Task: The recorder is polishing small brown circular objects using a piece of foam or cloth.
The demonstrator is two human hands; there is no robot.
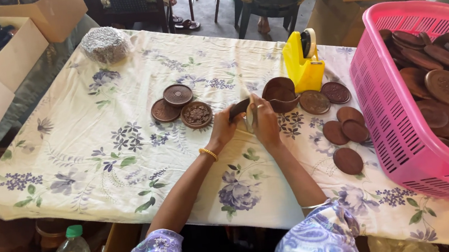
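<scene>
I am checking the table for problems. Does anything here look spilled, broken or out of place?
Nothing stands out. The brown discs lie flat in small groups on the floral cloth, the pink basket sits upright, and both hands hold one brown piece.

basket point(382, 125) right of discs point(180, 107), dispenser point(302, 69) between.

Your desk cloth point(98, 157): printed floral fabric, matt. Brown discs point(178, 94): matt, wood-like, carved relief. Basket point(401, 139): glossy pink plastic lattice. Tape dispenser point(303, 66): smooth yellow plastic.
</scene>
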